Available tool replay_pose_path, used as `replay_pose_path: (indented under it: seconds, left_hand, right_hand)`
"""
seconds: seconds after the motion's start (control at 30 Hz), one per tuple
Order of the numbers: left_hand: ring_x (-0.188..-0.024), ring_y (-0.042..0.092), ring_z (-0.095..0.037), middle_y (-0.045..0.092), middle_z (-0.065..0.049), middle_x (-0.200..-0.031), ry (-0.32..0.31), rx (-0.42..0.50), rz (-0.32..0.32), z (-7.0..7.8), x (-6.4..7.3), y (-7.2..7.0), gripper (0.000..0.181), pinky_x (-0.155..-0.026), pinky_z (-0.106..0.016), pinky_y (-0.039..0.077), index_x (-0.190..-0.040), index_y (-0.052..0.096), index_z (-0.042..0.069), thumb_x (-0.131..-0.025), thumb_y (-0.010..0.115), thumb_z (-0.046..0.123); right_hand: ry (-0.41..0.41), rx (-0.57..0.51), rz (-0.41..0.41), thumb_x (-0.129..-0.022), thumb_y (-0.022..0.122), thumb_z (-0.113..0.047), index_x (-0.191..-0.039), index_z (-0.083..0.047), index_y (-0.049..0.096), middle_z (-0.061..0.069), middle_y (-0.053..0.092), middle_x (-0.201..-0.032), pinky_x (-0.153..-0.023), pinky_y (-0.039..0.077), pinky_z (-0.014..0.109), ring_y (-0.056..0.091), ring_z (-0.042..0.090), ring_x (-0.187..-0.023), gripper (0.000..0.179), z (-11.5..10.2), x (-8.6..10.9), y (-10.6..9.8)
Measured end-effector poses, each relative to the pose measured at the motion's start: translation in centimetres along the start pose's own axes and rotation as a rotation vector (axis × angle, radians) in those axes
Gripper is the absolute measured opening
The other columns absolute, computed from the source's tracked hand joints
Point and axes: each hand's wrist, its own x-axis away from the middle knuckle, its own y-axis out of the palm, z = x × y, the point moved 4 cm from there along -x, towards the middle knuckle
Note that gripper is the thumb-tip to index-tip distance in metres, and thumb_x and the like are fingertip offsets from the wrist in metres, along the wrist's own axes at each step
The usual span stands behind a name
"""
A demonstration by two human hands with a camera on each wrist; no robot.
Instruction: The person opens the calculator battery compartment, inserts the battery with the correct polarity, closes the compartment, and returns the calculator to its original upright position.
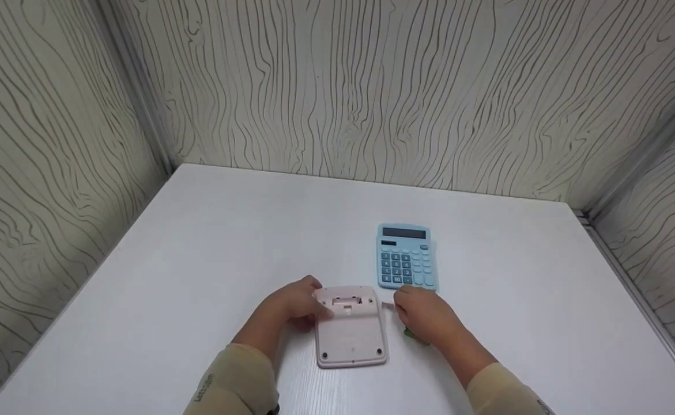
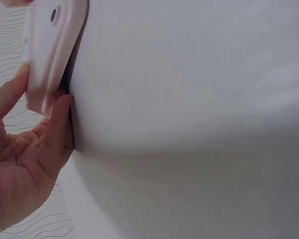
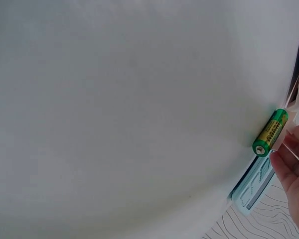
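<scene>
A pale pink calculator [image 1: 351,334] lies face down, its battery compartment [image 1: 346,301] uncovered near the top. My left hand [image 1: 301,301] grips the calculator's upper left side, thumb on its back; the left wrist view shows fingers [image 2: 60,117] at the lower edge. Just right of the calculator, my right hand [image 1: 426,314] pinches a small, thin pink battery cover [image 1: 388,305]. A green and yellow battery [image 3: 270,132] lies on the table by the right hand, mostly hidden beneath that hand in the head view.
A light blue calculator [image 1: 406,257] lies face up just beyond the right hand. The white table [image 1: 245,230] meets walls with a wood-grain pattern [image 1: 349,86] at the back and sides.
</scene>
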Motion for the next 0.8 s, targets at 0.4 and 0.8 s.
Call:
replay_pose_path:
  seconds: [0.4,0.8]
  left_hand:
    - [-0.069,0.062,-0.019,0.061,-0.006,-0.084,0.011,0.009,0.001,0.1,0.3,-0.1,0.063,-0.066,-0.031,0.050,-0.124,0.043,0.011,-0.072,0.077,0.023]
    - [-0.067,0.063,-0.020,0.060,-0.009,-0.080,-0.006,0.038,0.001,0.0,0.3,0.0,0.062,-0.063,-0.031,0.052,-0.124,0.044,0.011,-0.072,0.076,0.022]
  right_hand:
    - [-0.007,-0.073,-0.080,-0.087,0.061,-0.019,-0.081,-0.019,0.058,-0.008,0.048,-0.073,-0.065,0.046,0.029,0.044,0.011,-0.068,0.007,-0.1,-0.2,0.3]
    - [0.043,-0.140,-0.092,-0.085,0.065,-0.024,-0.093,-0.017,0.065,-0.007,0.056,-0.083,-0.079,0.049,0.034,0.053,0.012,-0.080,0.011,0.6,0.0,-0.6]
